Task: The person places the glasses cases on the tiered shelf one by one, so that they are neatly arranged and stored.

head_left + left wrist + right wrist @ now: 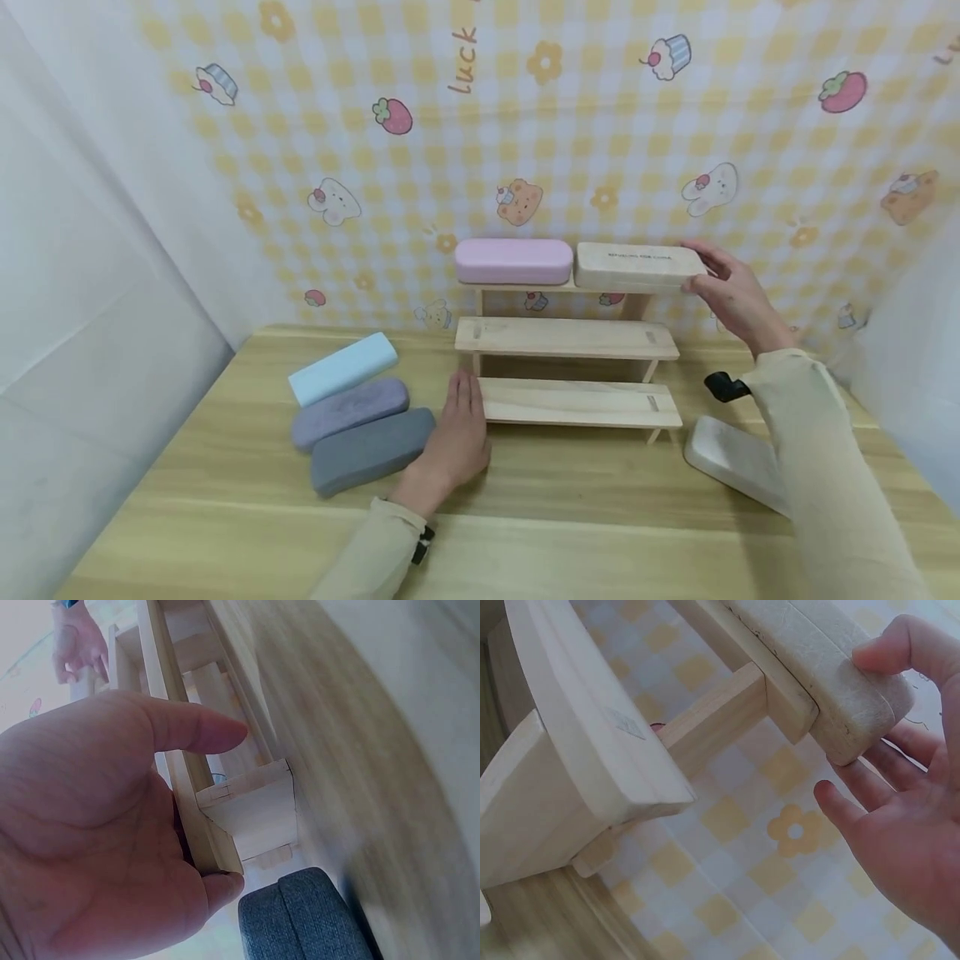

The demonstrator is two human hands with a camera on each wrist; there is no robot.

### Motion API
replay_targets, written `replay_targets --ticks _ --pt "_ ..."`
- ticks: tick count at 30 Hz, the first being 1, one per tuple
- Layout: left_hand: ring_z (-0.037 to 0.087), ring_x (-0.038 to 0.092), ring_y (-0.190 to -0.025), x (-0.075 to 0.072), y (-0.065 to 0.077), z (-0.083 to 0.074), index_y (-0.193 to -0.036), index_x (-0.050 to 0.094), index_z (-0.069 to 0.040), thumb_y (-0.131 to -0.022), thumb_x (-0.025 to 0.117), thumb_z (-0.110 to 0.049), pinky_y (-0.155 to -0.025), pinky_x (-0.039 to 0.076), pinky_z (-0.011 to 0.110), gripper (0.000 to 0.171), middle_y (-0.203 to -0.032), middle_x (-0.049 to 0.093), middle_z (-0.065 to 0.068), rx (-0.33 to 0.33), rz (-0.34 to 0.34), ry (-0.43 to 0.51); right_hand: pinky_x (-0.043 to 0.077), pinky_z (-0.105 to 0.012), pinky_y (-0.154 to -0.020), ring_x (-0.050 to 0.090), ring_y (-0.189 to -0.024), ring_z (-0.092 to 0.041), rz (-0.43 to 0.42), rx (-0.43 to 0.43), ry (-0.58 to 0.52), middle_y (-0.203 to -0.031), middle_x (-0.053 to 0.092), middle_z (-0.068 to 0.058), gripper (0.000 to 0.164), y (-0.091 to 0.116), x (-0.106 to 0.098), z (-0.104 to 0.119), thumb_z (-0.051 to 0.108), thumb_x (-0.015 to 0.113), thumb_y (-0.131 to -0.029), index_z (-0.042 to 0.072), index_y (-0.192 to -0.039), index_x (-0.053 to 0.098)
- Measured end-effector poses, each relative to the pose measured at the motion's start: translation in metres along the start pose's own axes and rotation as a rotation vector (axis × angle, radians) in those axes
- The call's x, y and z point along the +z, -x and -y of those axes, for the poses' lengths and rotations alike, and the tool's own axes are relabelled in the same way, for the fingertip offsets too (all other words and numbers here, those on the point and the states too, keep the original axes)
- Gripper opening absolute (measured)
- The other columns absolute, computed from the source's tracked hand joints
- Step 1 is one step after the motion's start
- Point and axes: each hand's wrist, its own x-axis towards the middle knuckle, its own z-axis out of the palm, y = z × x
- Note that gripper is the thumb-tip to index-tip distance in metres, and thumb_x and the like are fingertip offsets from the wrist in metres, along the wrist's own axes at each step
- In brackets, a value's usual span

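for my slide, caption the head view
Right hand grips beige glasses case beside pink glasses case atop tiered wooden rack.

"What does your pale wood-grain bench [570, 533] carry?"

"Your three-tiered light wooden shelf [567, 337]. Left of it lie a light-blue oblong case [343, 369], a purple-grey rounded case [350, 412] and a dark blue-grey oblong case [371, 452]; right, a pale grey rounded case [731, 460]."

"And your top tier [791, 716]?"

"A rounded pink case [513, 261] beside a lettered beige oblong case [637, 267]."

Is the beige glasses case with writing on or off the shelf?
On. The beige glasses case rests on the top shelf, its end overhanging, held by the right hand.
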Motion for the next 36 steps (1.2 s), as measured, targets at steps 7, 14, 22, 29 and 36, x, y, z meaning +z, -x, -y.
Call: replay_targets --ticks 7,14,22,29,36 --pt "0.047 0.012 -0.134 0.001 -0.005 0.001 -0.137 0.017 0.021 -0.088 0.055 -0.013 -0.109 0.019 0.045 0.071 -0.142 0.015 0.039 0.007 0.006 0.019 0.043 -0.015 -0.082 0.041 -0.116 -0.015 -0.037 -0.006 0.027 -0.146 0.026 -0.016 0.059 -0.003 0.000 -0.001 -0.015 0.046 -0.085 -0.002 -0.142 0.032" --pt "0.048 0.014 -0.134 -0.004 -0.010 0.001 -0.136 0.019 0.022 -0.089 0.057 -0.015 -0.109 0.019 0.045 0.071 -0.141 0.017 0.040 0.038 -0.029 0.005 0.042 -0.015 -0.083 0.039 -0.117 -0.017 -0.046 -0.023 0.051 -0.147 0.025 -0.016 0.060 -0.005 -0.002 0.004 -0.015 0.044 -0.085 -0.001 -0.142 0.031" --pt "0.047 0.014 -0.134 0.001 -0.006 -0.001 -0.135 0.022 0.022 -0.094 0.056 -0.028 -0.109 0.018 0.046 0.073 -0.141 0.019 0.039 0.041 -0.030 0.022 0.041 -0.014 -0.084 0.034 -0.127 -0.018 -0.039 0.046 0.169 -0.151 0.021 -0.012 0.065 -0.003 -0.003 0.001 -0.010 0.050 -0.087 0.004 -0.146 0.027" --pt "0.047 0.010 -0.134 0.003 -0.006 0.000 -0.135 0.018 0.023 -0.094 0.056 -0.028 -0.110 0.014 0.048 0.076 -0.142 0.013 0.041 0.056 0.006 0.057 0.042 -0.015 -0.086 0.034 -0.129 -0.021 -0.074 0.060 0.224 -0.150 0.025 -0.013 0.067 0.003 -0.007 -0.002 -0.005 0.056 -0.088 0.004 -0.146 0.025" --pt "0.049 0.012 -0.133 0.009 -0.010 0.004 -0.134 0.019 0.025 -0.090 0.063 -0.024 -0.109 0.016 0.049 0.079 -0.140 0.015 0.042 0.055 -0.036 0.078 0.037 -0.024 -0.098 0.034 -0.132 -0.023 -0.083 0.131 0.482 -0.148 0.031 -0.013 0.072 0.026 -0.027 0.006 0.017 0.065 -0.089 0.009 -0.148 0.024"
